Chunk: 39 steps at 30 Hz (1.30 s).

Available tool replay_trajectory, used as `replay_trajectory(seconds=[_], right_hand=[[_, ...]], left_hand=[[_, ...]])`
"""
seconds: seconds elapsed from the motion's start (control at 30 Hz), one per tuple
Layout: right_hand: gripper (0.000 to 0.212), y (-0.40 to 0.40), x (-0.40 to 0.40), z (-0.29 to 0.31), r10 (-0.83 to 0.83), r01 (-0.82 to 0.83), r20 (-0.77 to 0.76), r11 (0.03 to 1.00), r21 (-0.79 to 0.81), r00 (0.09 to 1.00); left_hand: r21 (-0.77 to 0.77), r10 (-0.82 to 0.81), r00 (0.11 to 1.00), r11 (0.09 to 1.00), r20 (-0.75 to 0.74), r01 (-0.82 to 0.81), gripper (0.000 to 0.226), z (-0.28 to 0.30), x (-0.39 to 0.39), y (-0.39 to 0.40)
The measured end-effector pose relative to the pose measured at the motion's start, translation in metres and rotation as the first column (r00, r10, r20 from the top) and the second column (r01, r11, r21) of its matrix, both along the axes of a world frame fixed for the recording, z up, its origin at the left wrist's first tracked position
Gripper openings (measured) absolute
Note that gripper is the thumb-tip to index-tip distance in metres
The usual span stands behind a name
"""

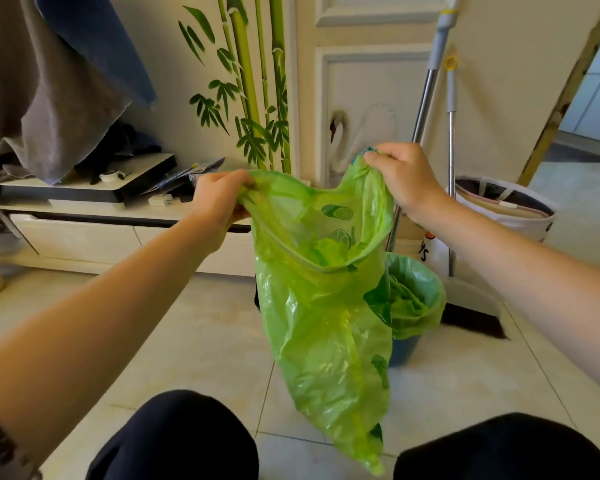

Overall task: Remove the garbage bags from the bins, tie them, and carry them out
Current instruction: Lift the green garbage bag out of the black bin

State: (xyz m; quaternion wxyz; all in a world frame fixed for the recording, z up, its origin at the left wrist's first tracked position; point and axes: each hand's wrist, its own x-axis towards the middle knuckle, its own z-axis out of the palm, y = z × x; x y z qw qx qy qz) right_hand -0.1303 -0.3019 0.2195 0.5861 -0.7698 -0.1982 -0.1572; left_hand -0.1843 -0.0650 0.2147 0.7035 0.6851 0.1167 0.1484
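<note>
The green garbage bag (323,306) hangs at frame centre, clear of the floor, its mouth held open between both hands. The left hand (219,202), at 10 o'clock from the bag's middle, has its fingers clamped on a bunched section of the rim. The right hand (402,178), at 1 o'clock, has its fingers pinched together on the opposite rim section. The bag body looks nearly empty, with only crumpled film visible inside. At 4 o'clock from the bag stands a small bin (406,344) on the tiled floor (205,341), fitted with a liner (416,296) of the same green film. A broom (454,202) leans behind the bin. Judged step: gathering the rim for tying. Risks: the film appears thin, so pulling the two rim sections apart under tension could tear it at the grip points. Uneven gathering could leave a gap in the knot. A swing of the hanging bag could catch the bin edge or topple the broom.
</note>
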Motion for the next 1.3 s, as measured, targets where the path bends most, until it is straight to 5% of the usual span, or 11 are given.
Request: replay_trajectory(seconds=[0.23,0.53,0.83,1.07,1.3], right_hand=[[0.043,-0.018,-0.033,-0.063,0.148,-0.187,-0.199,0.963,-0.192,0.969],[0.040,-0.023,-0.039,-0.167,-0.006,-0.219,-0.414,0.842,-0.493,0.910],[0.036,-0.008,-0.024,-0.218,-0.103,-0.294,-0.612,0.807,-0.512,0.784],[0.026,-0.009,-0.016,-0.250,-0.220,-0.312,-0.769,0.821,-0.478,0.600],[0.017,-0.011,-0.014,-0.239,-0.206,-0.347,-0.791,0.814,-0.465,0.576]], left_hand=[[0.100,-0.059,0.958,0.991,-0.281,0.090,0.006,-0.068,-0.026,-0.001],[0.264,-0.018,0.827,0.944,-0.562,0.200,0.015,-0.164,-0.026,0.052],[0.332,0.089,0.830,0.936,-0.551,0.120,0.020,-0.198,-0.009,0.106],[0.391,0.041,0.621,0.809,-0.783,0.439,0.017,-0.211,-0.023,0.121],[0.625,0.153,0.725,0.642,-0.671,0.444,0.025,-0.214,-0.012,0.117]])
